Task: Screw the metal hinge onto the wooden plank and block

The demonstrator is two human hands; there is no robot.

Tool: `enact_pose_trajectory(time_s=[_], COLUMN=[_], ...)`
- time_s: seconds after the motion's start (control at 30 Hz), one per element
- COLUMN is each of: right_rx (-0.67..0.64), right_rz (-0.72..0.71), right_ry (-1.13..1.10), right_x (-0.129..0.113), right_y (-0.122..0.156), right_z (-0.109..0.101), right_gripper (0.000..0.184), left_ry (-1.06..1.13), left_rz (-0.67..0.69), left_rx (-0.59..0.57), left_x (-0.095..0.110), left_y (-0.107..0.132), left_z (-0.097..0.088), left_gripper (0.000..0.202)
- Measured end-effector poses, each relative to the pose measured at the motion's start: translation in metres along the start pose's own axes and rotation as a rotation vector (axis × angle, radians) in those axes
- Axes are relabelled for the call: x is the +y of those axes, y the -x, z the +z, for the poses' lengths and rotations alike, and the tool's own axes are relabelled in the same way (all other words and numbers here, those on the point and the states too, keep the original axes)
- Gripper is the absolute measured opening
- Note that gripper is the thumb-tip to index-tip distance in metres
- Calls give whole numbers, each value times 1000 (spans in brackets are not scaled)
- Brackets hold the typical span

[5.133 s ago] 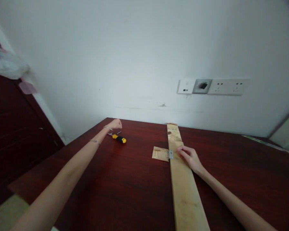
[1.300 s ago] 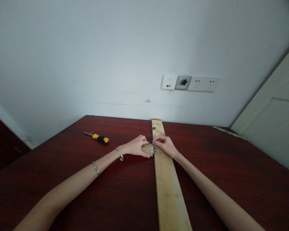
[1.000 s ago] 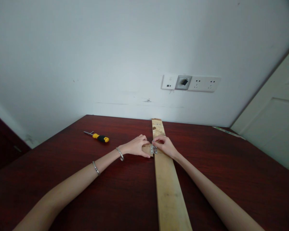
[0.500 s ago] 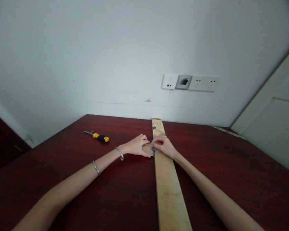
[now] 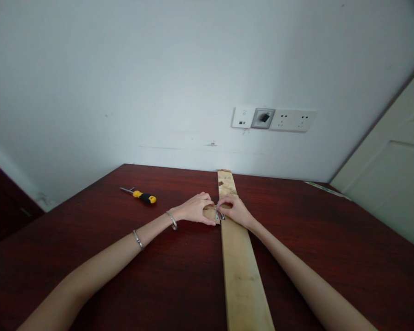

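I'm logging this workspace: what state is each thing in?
Left hand: gripping small wood block
Right hand: pinched at hinge, contents unclear
Small wood block: flat beside long board
Hinge: spanning both, partly covered
Long board: lying flat
Screwdriver: lying loose
Small metal pin: lying loose
White sockets: unplugged

Shiny metal hinge [image 5: 222, 217], matt wood plank [image 5: 243, 271], smooth wood-look tbl [image 5: 165, 276], plastic-look screwdriver hndl [image 5: 145, 197].
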State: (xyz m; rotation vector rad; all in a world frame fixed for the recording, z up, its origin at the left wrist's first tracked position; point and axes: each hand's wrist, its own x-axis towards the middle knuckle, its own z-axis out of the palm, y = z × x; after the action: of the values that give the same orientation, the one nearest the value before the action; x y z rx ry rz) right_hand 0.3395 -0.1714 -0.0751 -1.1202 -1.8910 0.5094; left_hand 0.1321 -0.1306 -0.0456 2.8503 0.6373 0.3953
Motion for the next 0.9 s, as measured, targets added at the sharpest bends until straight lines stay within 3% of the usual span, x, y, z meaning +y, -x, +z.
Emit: enact_pose_trajectory(time_s=[0.37,0.57,0.7,0.9], right_rx=[-5,50,105,130], right_rz=[-1,134,206,209], right_ry=[9,-130,-256,-240], right_x=[-4,-7,-7,-8], right_y=[0,1,1,1], right_z=[0,-3,-5,-6], right_gripper=[5,23,23,23], left_ry=[7,11,-7,10], left_rz=[-2,3,-6,-33], left_rx=[19,8,-13,-57], left_x=[0,-3,-4,-3], left_y=[0,1,1,1], left_z=[0,2,5,7], left_gripper=[59,64,64,68])
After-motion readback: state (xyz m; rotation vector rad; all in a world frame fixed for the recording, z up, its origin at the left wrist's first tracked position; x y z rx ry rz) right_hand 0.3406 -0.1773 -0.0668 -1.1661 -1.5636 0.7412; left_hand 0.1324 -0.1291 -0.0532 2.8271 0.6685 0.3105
